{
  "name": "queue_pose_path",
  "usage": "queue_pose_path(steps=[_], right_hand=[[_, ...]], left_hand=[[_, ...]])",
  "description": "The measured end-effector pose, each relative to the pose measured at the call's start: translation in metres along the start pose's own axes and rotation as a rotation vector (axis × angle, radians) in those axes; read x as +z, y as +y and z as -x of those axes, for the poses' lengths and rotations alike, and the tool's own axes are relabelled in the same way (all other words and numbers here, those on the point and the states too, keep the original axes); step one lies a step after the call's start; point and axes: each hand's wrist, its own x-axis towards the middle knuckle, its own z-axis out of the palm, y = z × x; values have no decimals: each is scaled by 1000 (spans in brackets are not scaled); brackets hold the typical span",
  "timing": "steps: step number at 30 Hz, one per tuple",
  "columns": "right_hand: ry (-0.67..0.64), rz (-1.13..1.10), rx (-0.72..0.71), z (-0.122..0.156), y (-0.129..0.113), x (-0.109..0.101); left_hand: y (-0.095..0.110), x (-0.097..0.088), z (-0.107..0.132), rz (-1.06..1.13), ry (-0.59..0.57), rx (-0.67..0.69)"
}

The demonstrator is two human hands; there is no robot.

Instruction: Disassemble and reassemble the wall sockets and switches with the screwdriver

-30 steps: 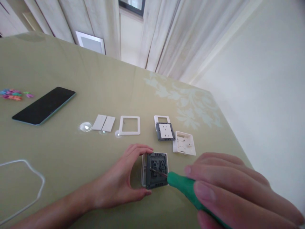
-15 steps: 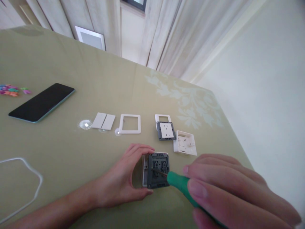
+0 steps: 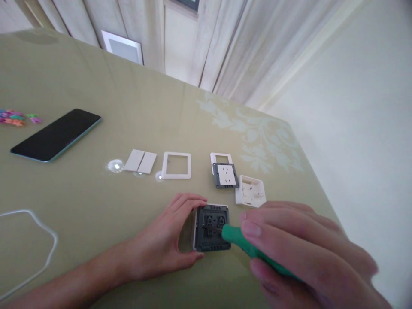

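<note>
My left hand [image 3: 170,231] grips a wall switch [image 3: 214,240] by its left side, fingers at the top edge and thumb at the bottom. The switch's dark grey frame faces up over a white back box, with two small mechanisms in its middle. My right hand [image 3: 299,253] is closed round the green handle of a screwdriver [image 3: 240,238]. Its thin shaft reaches left over the grey frame, and the tip meets the frame near its left edge. Whether the tip sits in a screw is too small to tell.
Beyond the switch lie two white rocker covers [image 3: 140,161], a white square frame [image 3: 176,177], a socket module [image 3: 226,175] resting on another white frame [image 3: 221,155], and a white back box [image 3: 252,192]. A phone [image 3: 56,135], colourful small pieces [image 3: 13,117] and a white cable [image 3: 53,244] are at left.
The grey frame has shifted slightly left and now lies more squarely over the white box. My right hand and the screwdriver have moved a little left and up.
</note>
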Motion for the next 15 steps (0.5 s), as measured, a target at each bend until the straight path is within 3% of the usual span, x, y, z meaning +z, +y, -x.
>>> queue_pose_path(steps=[4,15], right_hand=[[11,-47,-80,-5,7,9],[-38,29,-65,-6,7,3]], left_hand=[[0,-1,1,-14,-10,-14],[-2,-3,3,-4,-23,-61]])
